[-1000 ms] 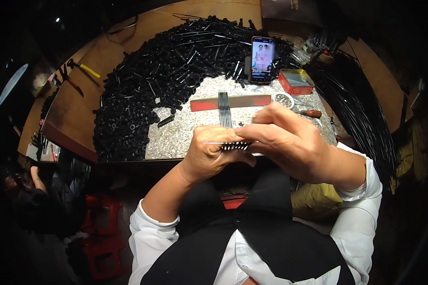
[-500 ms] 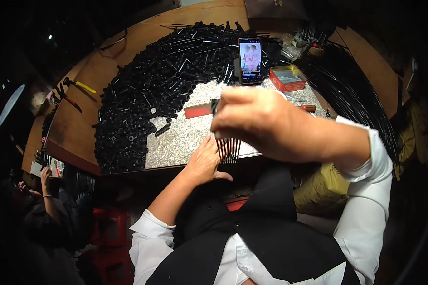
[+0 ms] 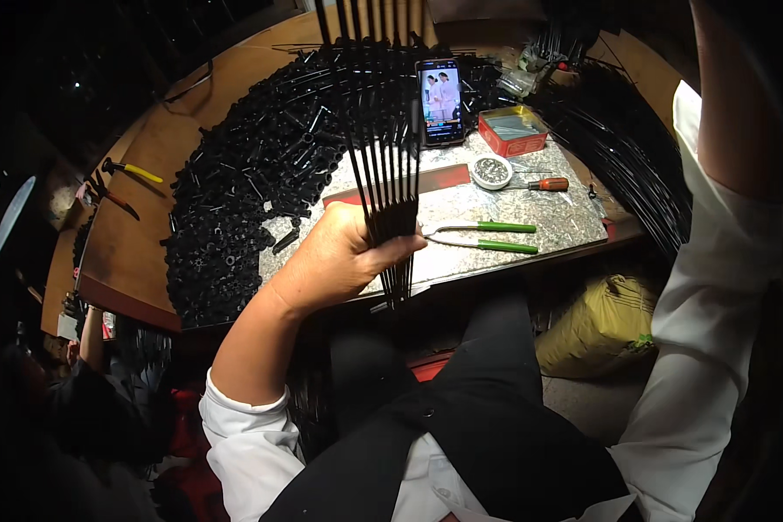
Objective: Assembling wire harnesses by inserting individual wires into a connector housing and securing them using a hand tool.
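Observation:
My left hand grips a bundle of several thin black rods near their lower ends, over the front edge of the metal-topped work surface. The rods stand upright and fan out toward the top edge of the picture. My right arm is raised along the right side and its hand is out of the picture. Behind the rods lies a big heap of short black tubes.
A phone with a lit screen leans at the back. A red tin, a small round dish, an orange-handled screwdriver and green-handled pliers lie on the metal sheet. Long black rods pile at right. Another person's hand shows at left.
My right hand has risen out of view, drawing the rods upward. The rods now stand long and fanned in my left hand. The camera tilted, so the table sits lower in view.

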Demonstrator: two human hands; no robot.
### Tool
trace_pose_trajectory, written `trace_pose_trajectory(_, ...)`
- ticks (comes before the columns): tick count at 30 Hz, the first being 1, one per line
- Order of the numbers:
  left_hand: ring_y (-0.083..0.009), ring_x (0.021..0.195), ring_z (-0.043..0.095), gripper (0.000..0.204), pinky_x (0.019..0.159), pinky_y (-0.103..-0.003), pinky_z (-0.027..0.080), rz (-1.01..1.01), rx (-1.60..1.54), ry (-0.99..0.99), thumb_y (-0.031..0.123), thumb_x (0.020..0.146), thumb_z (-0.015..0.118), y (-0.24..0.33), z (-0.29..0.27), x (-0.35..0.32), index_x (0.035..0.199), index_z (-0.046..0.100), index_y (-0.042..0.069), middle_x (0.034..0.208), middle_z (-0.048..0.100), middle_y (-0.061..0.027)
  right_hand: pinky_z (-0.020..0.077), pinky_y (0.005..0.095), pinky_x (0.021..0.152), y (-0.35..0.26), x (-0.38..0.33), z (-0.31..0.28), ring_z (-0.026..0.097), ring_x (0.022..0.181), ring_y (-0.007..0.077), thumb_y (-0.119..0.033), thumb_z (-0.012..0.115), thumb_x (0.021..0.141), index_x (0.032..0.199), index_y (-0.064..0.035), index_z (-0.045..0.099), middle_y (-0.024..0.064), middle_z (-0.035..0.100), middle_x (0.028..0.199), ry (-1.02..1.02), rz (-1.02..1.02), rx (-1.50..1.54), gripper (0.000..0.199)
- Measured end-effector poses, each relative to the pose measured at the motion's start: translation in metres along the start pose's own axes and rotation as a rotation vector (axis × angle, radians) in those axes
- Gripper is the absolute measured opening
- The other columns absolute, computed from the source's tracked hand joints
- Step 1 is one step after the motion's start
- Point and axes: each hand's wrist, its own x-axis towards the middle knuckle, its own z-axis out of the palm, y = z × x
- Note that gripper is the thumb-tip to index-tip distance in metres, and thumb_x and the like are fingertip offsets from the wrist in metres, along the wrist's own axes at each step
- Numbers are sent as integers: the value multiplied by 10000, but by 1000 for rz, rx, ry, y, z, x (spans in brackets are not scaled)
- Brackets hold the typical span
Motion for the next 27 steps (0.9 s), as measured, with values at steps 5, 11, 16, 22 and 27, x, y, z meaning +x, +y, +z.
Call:
trace_pose_trajectory(5,-158,725,658,182,631,-277,534,-358,-460,325,176,884,625,-20,5,-12,901,633,-6,838,684,-104,509,284,699,-6,-6,-8,623,800,164,-45,664,807,966,4,610,91,634,930,28,47,-74,175)
trace_pose_trajectory(11,-173,681,647,218,534,-270,560,-336,-900,830,199,904,598,-80,45,-39,939,591,-17,861,662,-145,507,265,553,-16,-137,152,616,664,123,-262,496,961,1090,5,548,106,596,894,-335,961,1049,301)
trace_pose_trajectory(16,-195,743,645,238,567,-323,579,-366,-1048,972,225,926,565,-78,77,-48,1005,556,1,954,641,-146,533,306,627,-1,-163,217,611,711,190,-366,355,1000,1385,3,250,125,557,976,224,1088,1590,544)
trace_pose_trajectory(22,-254,848,657,364,705,-346,589,-292,-1226,926,300,978,454,-60,103,-42,1104,520,-35,1036,615,-184,511,297,541,27,-141,193,574,643,162,-350,392,995,1133,49,536,113,597,850,747,1043,1373,446)
trace_pose_trajectory(27,-286,917,658,407,772,-336,558,-443,-1124,228,275,982,448,-30,103,-63,1173,501,-81,1051,625,-232,481,245,456,49,-115,99,570,534,115,-342,495,951,1005,57,624,101,632,797,327,1025,967,423)
